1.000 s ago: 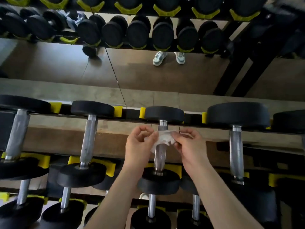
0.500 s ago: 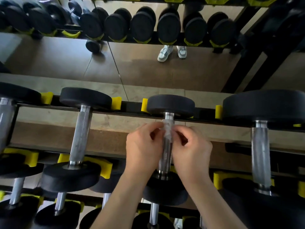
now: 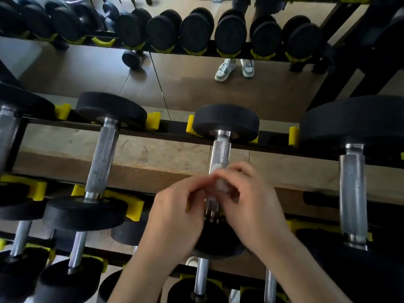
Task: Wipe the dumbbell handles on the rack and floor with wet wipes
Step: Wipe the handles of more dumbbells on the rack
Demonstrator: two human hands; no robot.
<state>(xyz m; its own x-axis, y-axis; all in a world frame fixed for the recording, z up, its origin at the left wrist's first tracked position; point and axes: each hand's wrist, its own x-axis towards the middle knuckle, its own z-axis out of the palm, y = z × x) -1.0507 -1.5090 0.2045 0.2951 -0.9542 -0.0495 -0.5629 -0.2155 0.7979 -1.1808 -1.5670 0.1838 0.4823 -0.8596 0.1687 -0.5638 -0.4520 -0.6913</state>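
Observation:
A black dumbbell with a knurled steel handle (image 3: pixel 220 154) lies on the top shelf of the rack, its far weight plate (image 3: pixel 226 122) on yellow cradles. A white wet wipe (image 3: pixel 219 183) is wrapped around the lower half of that handle. My left hand (image 3: pixel 177 213) and my right hand (image 3: pixel 251 202) meet there, fingers curled and pinching the wipe against the handle from either side. Most of the wipe is hidden by my fingers, and the picture is blurred there.
More dumbbells lie left (image 3: pixel 102 158) and right (image 3: pixel 352 193) on the same shelf, and others on the shelf below (image 3: pixel 201 278). A mirror behind reflects another dumbbell row (image 3: pixel 229 33) and a pair of pale sneakers (image 3: pixel 235 67). A black rack upright (image 3: pixel 358 68) slants at right.
Both hands have slid the wipe down the handle toward me, from just under the far plate to its lower half. The camera has moved closer to the rack.

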